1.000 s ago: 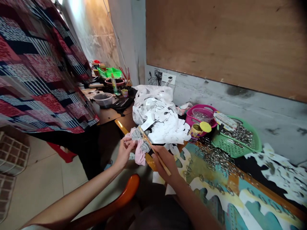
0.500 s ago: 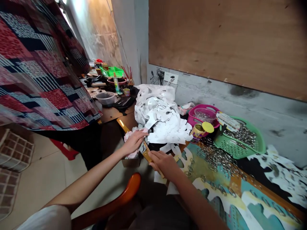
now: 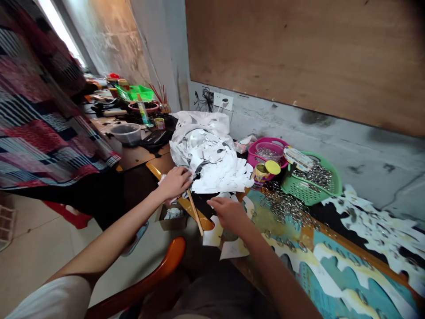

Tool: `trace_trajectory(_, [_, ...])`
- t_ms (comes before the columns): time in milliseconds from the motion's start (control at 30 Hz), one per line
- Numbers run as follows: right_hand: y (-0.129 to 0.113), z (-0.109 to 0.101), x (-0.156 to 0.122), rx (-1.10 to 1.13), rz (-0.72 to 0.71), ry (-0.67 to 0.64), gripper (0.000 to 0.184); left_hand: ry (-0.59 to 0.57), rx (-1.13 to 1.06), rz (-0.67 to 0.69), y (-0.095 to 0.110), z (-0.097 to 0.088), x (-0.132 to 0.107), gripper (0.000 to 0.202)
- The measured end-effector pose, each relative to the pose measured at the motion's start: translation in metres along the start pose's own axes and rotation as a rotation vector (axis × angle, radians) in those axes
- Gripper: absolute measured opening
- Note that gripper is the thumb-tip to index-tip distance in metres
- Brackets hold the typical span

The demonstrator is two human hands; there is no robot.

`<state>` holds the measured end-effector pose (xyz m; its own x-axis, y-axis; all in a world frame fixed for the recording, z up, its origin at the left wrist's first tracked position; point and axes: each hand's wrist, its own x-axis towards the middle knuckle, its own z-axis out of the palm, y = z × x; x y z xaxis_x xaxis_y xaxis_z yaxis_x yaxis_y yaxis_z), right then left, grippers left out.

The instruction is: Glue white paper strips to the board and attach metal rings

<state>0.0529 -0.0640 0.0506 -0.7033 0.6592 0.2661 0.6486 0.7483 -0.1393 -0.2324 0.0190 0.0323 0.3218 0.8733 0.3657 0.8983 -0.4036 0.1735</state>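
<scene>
My left hand [image 3: 175, 182] is closed over a crumpled pinkish-white cloth [image 3: 172, 201] at the table edge. From under its fingers a thin wooden stick [image 3: 195, 212] slants down across the yellow edge strip [image 3: 186, 206]; the stick's upper end is hidden. My right hand [image 3: 229, 215] is apart from the stick, fingers curled together above white paper cut-outs [image 3: 212, 232]. Whether anything is between those fingers cannot be seen. Just beyond both hands lies a large heap of white cut paper pieces [image 3: 222, 173], partly in a white plastic bag [image 3: 202, 119].
A small cardboard box [image 3: 171, 223] sits below the left hand. To the right are a pink basket [image 3: 252, 153], an open tin [image 3: 260, 175], a green basket [image 3: 302, 195] of metal rings and loose rings [image 3: 285, 208]. Another person in a patterned garment [image 3: 49, 124] stands at left.
My right hand has let go of the stick and moved off to its right. The stick now juts from under my left hand. The view has shifted, and the box below is more exposed.
</scene>
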Motion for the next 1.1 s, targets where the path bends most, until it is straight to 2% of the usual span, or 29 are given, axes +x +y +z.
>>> trace_trajectory(100, [0.031, -0.033, -0.028, 0.196, 0.222, 0.145, 0.033, 0.057, 0.036, -0.063, 0.006, -0.005, -0.009, 0.041])
trace_trajectory(167, [0.053, -0.053, -0.047, 0.270, 0.321, 0.271, 0.029, 0.100, 0.050, -0.103, 0.008, -0.006, -0.013, 0.044])
trace_trajectory(233, [0.074, -0.067, -0.066, 0.258, 0.440, 0.370, 0.029, 0.138, 0.072, -0.111, 0.010, -0.006, -0.017, 0.044])
trace_trajectory(300, [0.092, -0.075, -0.085, 0.193, 0.547, 0.411, 0.031, 0.186, 0.087, -0.084, 0.012, -0.005, -0.022, 0.041])
trace_trajectory(400, [0.112, -0.080, -0.115, 0.132, 0.647, 0.359, 0.034, 0.270, 0.038, -0.008, 0.019, -0.005, -0.030, 0.039])
trace_trajectory(467, [0.121, -0.079, -0.133, 0.126, 0.685, 0.297, 0.030, 0.287, -0.023, 0.053, 0.027, -0.005, -0.037, 0.037])
trace_trajectory(600, [0.133, -0.075, -0.157, 0.140, 0.758, 0.155, 0.016, 0.284, -0.168, 0.192, 0.057, -0.003, -0.057, 0.029])
trace_trajectory(733, [0.131, -0.059, -0.146, 0.176, 0.769, 0.047, 0.017, 0.173, -0.303, 0.355, 0.111, 0.003, -0.084, 0.029])
trace_trajectory(800, [0.124, -0.044, -0.126, 0.210, 0.720, 0.000, 0.018, 0.071, -0.345, 0.440, 0.140, 0.007, -0.098, 0.026])
trace_trajectory(900, [0.114, -0.020, -0.091, 0.254, 0.665, -0.048, 0.019, -0.018, -0.306, 0.520, 0.176, 0.016, -0.110, 0.022])
trace_trajectory(1033, [0.115, 0.000, -0.064, 0.300, 0.689, -0.085, 0.009, 0.024, -0.201, 0.547, 0.200, 0.027, -0.111, 0.004])
trace_trajectory(1100, [0.121, 0.003, -0.061, 0.333, 0.730, -0.102, 0.010, 0.057, -0.194, 0.561, 0.205, 0.029, -0.108, 0.009])
